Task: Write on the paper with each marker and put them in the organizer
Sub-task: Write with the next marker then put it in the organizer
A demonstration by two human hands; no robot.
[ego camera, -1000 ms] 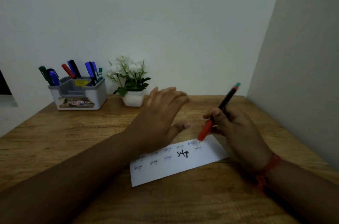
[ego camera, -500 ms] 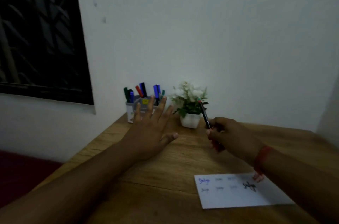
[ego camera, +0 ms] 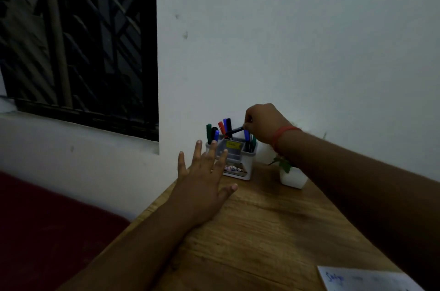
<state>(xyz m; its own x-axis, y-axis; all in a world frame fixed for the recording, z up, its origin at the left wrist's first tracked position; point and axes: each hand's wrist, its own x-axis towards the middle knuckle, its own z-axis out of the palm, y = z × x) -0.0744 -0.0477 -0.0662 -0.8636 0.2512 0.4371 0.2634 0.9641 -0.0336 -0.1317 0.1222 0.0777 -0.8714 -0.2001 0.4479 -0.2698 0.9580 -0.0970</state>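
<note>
A dark marker (ego camera: 234, 130) slants over the grey organizer (ego camera: 239, 158) at the back of the desk (ego camera: 266, 224), pinched in the right hand (ego camera: 264, 124), its tip seemingly just inside a compartment. The left hand (ego camera: 202, 186) hovers flat, fingers spread, before the organizer. The paper (ego camera: 364, 278) lies at the near edge.

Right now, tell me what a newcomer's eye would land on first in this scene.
The right hand, reaching over the grey organizer at the far edge of the wooden table, holds a dark marker tilted above it. The left hand hovers open just in front of the organizer. A dark barred window fills the upper left.
</note>
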